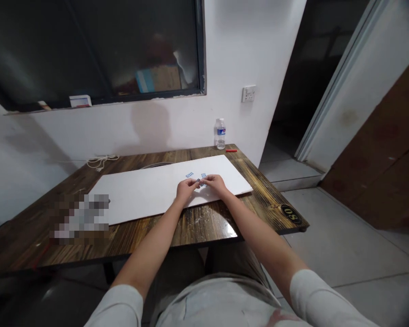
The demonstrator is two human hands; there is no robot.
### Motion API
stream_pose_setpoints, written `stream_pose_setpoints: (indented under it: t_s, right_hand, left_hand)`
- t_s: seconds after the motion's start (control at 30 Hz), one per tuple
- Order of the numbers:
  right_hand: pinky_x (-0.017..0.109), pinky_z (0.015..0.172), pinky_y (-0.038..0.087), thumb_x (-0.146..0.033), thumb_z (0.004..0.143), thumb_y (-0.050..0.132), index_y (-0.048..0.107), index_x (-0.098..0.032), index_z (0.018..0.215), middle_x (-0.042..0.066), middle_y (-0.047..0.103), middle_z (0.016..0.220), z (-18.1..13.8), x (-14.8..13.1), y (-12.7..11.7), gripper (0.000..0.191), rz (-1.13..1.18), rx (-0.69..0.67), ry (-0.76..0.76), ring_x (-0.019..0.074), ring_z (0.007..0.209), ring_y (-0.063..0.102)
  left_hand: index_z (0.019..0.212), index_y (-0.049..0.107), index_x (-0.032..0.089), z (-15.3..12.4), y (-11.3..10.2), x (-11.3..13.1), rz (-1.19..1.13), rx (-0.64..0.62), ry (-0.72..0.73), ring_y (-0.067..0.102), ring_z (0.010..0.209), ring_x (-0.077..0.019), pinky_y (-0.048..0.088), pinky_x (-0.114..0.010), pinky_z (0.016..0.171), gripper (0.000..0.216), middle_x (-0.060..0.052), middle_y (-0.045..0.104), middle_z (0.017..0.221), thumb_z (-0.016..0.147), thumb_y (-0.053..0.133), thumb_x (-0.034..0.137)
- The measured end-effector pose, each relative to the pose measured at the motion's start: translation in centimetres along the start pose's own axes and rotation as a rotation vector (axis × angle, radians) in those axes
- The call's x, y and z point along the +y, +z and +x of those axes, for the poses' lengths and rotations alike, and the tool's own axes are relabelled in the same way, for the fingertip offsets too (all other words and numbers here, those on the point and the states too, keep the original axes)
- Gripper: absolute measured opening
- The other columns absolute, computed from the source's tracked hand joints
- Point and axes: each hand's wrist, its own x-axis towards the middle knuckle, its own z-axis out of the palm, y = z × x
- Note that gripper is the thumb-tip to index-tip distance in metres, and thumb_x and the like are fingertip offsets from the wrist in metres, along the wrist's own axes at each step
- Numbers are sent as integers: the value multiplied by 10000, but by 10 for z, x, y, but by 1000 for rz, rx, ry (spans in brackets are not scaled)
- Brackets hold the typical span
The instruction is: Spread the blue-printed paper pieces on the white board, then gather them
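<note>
My left hand and my right hand meet over a large white board that lies on a dark wooden table. The fingers of both hands are pinched together around a small dark item held between them, too small to name. Two small blue pieces lie on the board just beyond my fingers. Both forearms reach out from my lap.
A water bottle stands at the table's far edge with a small red object beside it. A white cord lies at the back left. A wall socket, a dark window and an open doorway on the right surround the table.
</note>
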Motion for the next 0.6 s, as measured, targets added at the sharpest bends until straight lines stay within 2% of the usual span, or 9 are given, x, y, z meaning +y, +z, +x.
stream_pose_setpoints:
  t_s: [0.07,0.13,0.2,0.3,0.47,0.6]
  right_hand:
    - [289,738,461,-442,799,640,755,-189,785,40,748,820,0,-2,0,278,-102,4,-36,201,803,652]
    - [313,828,445,-388,864,596,766,-209,856,52,746,928,-1,-3,-3,247,-315,52,-75,214,925,630]
    - [361,891,410,-371,867,620,766,-232,924,72,716,1043,-3,-2,-5,210,-590,95,-91,250,1047,565]
    - [403,893,380,-415,837,670,756,-248,978,95,657,1132,-6,-2,-5,235,-855,57,-64,294,1121,474]
    - [382,872,353,-421,849,659,725,-250,1002,85,626,1163,-8,-2,0,239,-898,4,-20,281,1127,452]
    - [363,843,334,-373,856,653,708,-227,920,66,671,1066,-7,-2,-1,169,-874,14,-6,265,1079,477]
  left_hand:
    - [749,690,155,1,0,-2,-71,39,-26,685,726,-197,524,-293,694,292,-63,724,716,697,733,439]
    - [781,670,152,2,-1,-5,-134,72,-72,686,689,-191,523,-277,634,318,-56,714,696,681,736,446]
    - [807,659,150,4,-2,-7,-148,124,-105,675,638,-179,506,-254,557,338,-46,701,683,669,736,449]
    - [810,660,154,6,-5,-10,-62,194,-96,642,589,-154,470,-226,499,292,-23,675,653,692,699,419]
    - [824,683,163,5,-10,-10,139,221,-57,606,602,-151,469,-244,550,224,-1,641,612,773,584,358]
    - [739,682,164,3,-11,-9,236,198,-18,608,641,-161,484,-265,641,215,-10,656,631,765,609,365]
